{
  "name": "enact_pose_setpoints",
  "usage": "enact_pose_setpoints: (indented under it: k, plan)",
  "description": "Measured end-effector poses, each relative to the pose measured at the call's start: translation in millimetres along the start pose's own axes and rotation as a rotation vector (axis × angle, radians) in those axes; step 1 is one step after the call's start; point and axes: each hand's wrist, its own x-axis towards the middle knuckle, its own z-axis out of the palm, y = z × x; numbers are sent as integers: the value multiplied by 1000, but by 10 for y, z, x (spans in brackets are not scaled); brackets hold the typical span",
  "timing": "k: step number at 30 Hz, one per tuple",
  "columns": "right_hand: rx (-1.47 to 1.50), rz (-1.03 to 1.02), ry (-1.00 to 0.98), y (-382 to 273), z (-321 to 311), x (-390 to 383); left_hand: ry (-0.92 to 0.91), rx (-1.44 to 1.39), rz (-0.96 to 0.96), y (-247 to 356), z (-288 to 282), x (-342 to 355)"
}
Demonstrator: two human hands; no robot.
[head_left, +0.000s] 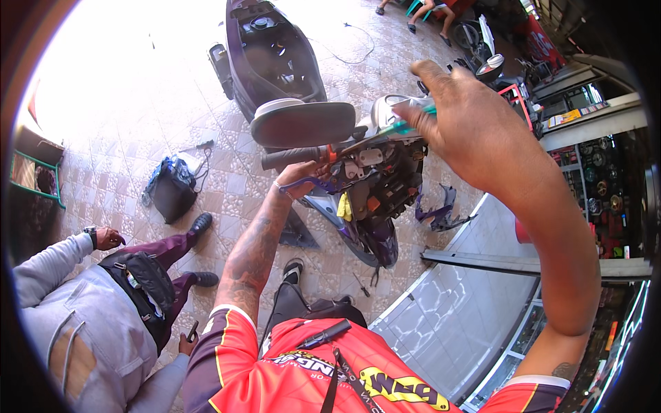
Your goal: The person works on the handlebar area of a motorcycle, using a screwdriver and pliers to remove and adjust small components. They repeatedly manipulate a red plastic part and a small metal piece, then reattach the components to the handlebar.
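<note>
A scooter with its front covers off stands before me, its handlebar works and wiring (385, 175) exposed. My left hand (305, 172) is closed at the handlebar by the black grip (292, 158), next to the purple brake lever (313, 184); some of its fingers are hidden. Over the right side of the handlebar, my right hand (465, 120) grips a screwdriver (403, 125) with a clear green handle. Its shaft slants down to the left, toward the orange-red part beside the grip. A round mirror (303, 124) rises above the grip. Some yellow material (345, 206) hangs below the handlebar.
Left of me stands a person in a grey hoodie (103, 330), holding a dark object. A black bag (173, 196) and a purple cover piece (441, 206) lie on the tiled floor. A glass display case (482, 261) borders my right side. Other people's legs (430, 17) show far back.
</note>
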Motion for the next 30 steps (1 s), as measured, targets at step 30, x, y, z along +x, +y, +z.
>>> enact_pose_setpoints:
  k: [30]
  plan:
    - [35,-83,-145,-11,-36,-161,-32,51,6,-72,-55,-27]
